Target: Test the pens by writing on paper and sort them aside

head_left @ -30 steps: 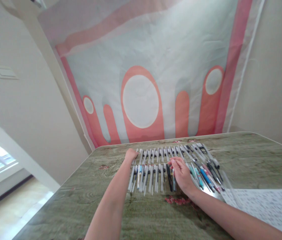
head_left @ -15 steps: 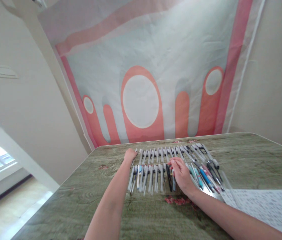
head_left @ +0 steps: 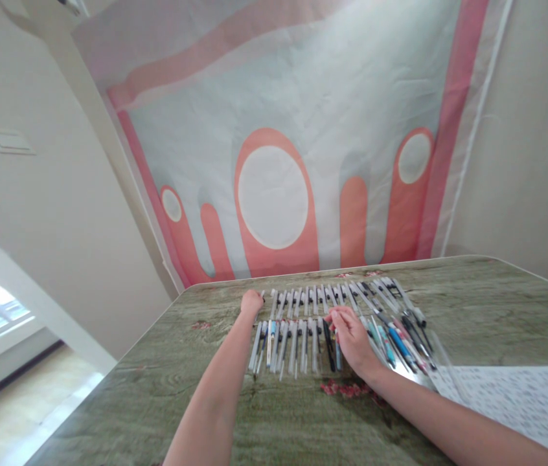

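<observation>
Two rows of pens lie side by side on the table: a far row (head_left: 306, 301) of mostly clear pens with dark grips, and a near row (head_left: 293, 346) that also has white, blue and black ones. At the left end of the far row, my left hand (head_left: 252, 302) is closed on a pen (head_left: 263, 296), mostly hidden by the fingers. Over the right part of the near row rests my right hand (head_left: 352, 336), fingers curled and pressed together beside a black pen (head_left: 328, 346). Whatever it may hold is hidden.
Right of my right hand lies a loose bunch of coloured pens (head_left: 400, 343), blue, teal, pink and black. A printed white sheet (head_left: 521, 401) covers the table's right front. The wood-patterned table (head_left: 157, 388) ends at a wall hanging (head_left: 274, 194).
My left hand has shifted very slightly left, and less of the pen beside its fingers shows. My right hand stays in place over the near row.
</observation>
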`<action>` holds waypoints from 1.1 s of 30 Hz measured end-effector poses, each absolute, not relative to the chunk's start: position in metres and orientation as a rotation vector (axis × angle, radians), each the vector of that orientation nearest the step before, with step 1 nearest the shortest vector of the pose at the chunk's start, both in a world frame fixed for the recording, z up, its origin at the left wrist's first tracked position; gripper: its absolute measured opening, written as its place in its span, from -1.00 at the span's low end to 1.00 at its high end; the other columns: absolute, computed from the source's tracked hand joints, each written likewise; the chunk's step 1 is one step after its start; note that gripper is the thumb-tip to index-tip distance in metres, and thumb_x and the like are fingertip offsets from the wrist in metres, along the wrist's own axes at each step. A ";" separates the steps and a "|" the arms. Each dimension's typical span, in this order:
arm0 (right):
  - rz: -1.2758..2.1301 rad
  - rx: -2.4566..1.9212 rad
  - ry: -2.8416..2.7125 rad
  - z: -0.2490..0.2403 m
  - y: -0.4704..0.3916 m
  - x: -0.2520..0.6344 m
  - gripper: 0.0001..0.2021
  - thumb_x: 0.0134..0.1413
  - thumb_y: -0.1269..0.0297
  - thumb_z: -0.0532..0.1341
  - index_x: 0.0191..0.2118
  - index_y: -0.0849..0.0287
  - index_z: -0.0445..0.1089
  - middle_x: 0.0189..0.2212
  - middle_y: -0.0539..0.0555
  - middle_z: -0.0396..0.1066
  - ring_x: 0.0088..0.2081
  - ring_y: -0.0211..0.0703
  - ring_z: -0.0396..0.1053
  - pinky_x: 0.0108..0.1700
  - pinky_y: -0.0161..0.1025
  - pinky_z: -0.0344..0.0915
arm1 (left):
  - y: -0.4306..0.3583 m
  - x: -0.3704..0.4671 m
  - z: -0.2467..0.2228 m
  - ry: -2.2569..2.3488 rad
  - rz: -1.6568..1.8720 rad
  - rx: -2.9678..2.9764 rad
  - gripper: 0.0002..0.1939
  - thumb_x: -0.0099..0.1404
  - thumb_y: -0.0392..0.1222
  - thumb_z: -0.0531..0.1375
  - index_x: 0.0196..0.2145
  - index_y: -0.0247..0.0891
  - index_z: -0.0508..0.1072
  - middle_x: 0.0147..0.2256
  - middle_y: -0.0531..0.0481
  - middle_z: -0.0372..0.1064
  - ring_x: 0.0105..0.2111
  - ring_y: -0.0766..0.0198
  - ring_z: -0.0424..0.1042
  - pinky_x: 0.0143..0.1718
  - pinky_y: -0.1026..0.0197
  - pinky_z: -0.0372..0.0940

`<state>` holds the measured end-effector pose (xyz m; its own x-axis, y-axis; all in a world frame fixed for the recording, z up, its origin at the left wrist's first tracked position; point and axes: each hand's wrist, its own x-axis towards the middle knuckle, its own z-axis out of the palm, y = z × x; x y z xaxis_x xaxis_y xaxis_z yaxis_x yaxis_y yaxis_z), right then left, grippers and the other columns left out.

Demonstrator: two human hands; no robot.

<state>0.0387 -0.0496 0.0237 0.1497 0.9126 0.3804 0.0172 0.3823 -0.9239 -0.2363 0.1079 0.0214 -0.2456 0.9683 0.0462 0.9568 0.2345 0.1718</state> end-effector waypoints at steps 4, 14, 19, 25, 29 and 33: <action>0.811 -0.976 -1.265 0.022 -0.049 0.039 -0.68 0.07 0.10 -0.01 -0.44 0.20 0.36 -0.28 0.11 0.24 -0.35 -0.20 0.25 -0.39 -0.28 0.25 | 0.108 -0.237 0.019 2.431 0.291 1.865 -0.74 0.12 -0.25 0.04 -0.29 -0.31 0.47 -0.29 -0.19 0.42 -0.23 0.24 0.38 -0.30 0.37 0.18; 0.809 -0.972 -1.277 0.020 -0.046 0.039 -0.68 0.08 0.12 -0.01 -0.46 0.21 0.35 -0.30 0.10 0.23 -0.37 -0.22 0.24 -0.41 -0.30 0.23 | 0.109 -0.243 0.013 2.446 0.327 1.823 -0.73 0.14 -0.18 0.03 -0.32 -0.29 0.48 -0.30 -0.19 0.42 -0.25 0.20 0.39 -0.32 0.34 0.19; 0.813 -0.969 -1.279 0.021 -0.047 0.038 -0.69 0.08 0.12 -0.01 -0.46 0.20 0.35 -0.31 0.10 0.23 -0.38 -0.21 0.24 -0.41 -0.28 0.24 | 0.113 -0.238 0.008 2.416 0.340 1.827 -0.77 0.11 -0.23 0.06 -0.34 -0.28 0.48 -0.32 -0.18 0.43 -0.26 0.22 0.39 -0.30 0.34 0.19; 0.810 -0.966 -1.272 0.022 -0.047 0.039 -0.69 0.08 0.13 -0.01 -0.46 0.21 0.35 -0.32 0.10 0.23 -0.39 -0.22 0.24 -0.41 -0.29 0.24 | 0.116 -0.239 0.007 2.400 0.396 1.819 -0.79 0.08 -0.26 0.10 -0.33 -0.31 0.48 -0.32 -0.18 0.43 -0.24 0.21 0.38 -0.28 0.34 0.18; 0.823 -0.963 -1.279 0.023 -0.048 0.039 -0.69 0.08 0.13 -0.01 -0.46 0.21 0.35 -0.32 0.10 0.22 -0.37 -0.21 0.24 -0.41 -0.30 0.24 | 0.116 -0.240 0.007 2.390 0.481 1.833 -0.72 0.13 -0.26 0.05 -0.21 -0.29 0.43 -0.23 -0.14 0.40 -0.19 0.25 0.36 -0.24 0.36 0.16; 0.826 -0.961 -1.277 0.022 -0.048 0.039 -0.70 0.08 0.14 0.00 -0.46 0.20 0.35 -0.31 0.09 0.23 -0.37 -0.22 0.24 -0.40 -0.29 0.24 | 0.115 -0.239 0.007 2.378 0.523 1.834 -0.71 0.14 -0.23 0.05 -0.18 -0.28 0.42 -0.20 -0.13 0.39 -0.18 0.28 0.35 -0.21 0.37 0.15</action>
<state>0.0386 -0.0476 0.0219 0.1238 0.9121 0.3908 0.0182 0.3916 -0.9199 -0.2389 0.1149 0.0071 -0.2730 0.9527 0.1334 0.9208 0.2187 0.3229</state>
